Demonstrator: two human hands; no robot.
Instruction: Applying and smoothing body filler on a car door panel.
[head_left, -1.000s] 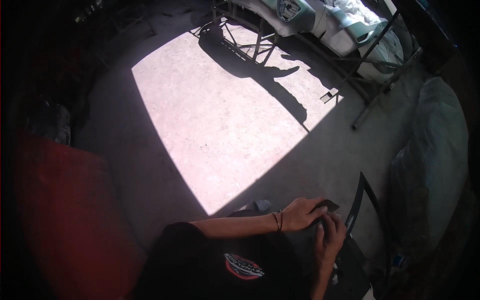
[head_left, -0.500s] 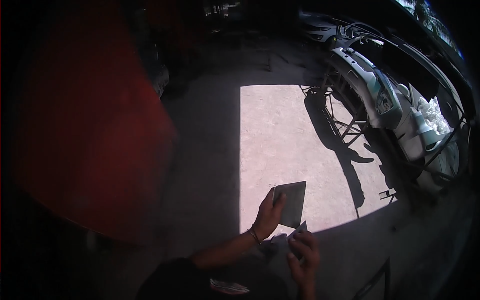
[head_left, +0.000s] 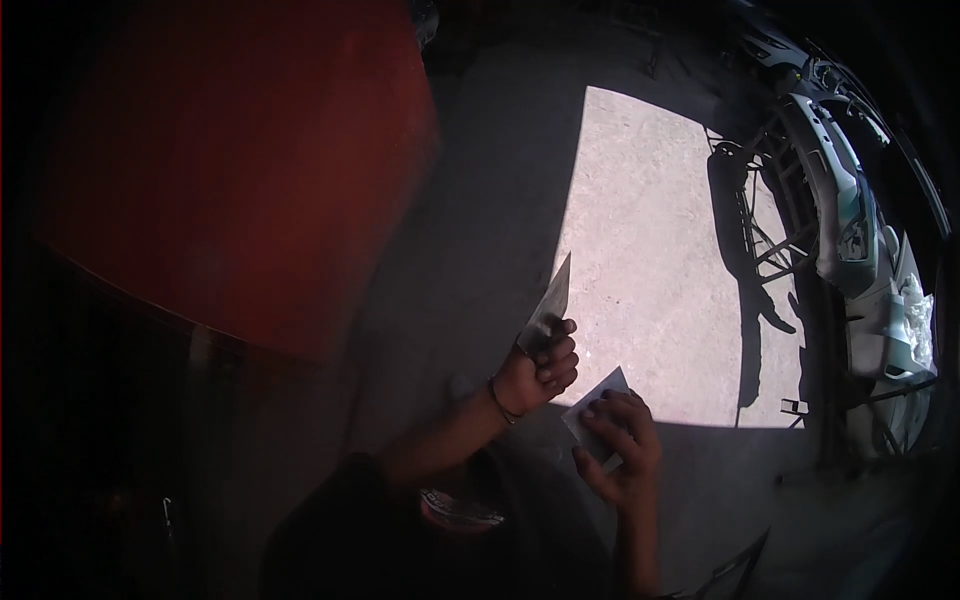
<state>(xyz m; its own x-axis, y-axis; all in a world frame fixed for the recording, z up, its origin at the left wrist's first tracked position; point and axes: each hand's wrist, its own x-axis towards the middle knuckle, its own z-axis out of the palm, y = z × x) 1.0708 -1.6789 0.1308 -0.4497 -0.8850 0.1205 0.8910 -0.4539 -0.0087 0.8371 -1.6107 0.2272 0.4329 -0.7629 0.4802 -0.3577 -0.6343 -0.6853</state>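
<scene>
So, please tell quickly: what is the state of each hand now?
Left hand: closed, holding a thin flat sheet.
Right hand: holding a grey flat piece, fingers over it.

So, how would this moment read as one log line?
Left hand: grips thin sheet | right hand: holds pale piece | sheet and piece: apart | nearby: red panel, sunlit floor

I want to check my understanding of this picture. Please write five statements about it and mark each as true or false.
1. The left hand holds a thin flat sheet. True.
2. The right hand is empty. False: it holds a flat pale piece.
3. The two hands touch. False: they are apart.
4. A large red panel is at the picture's upper left. True.
5. The sunlit patch of floor has no shadows. False: shadows cross its right part.
</scene>
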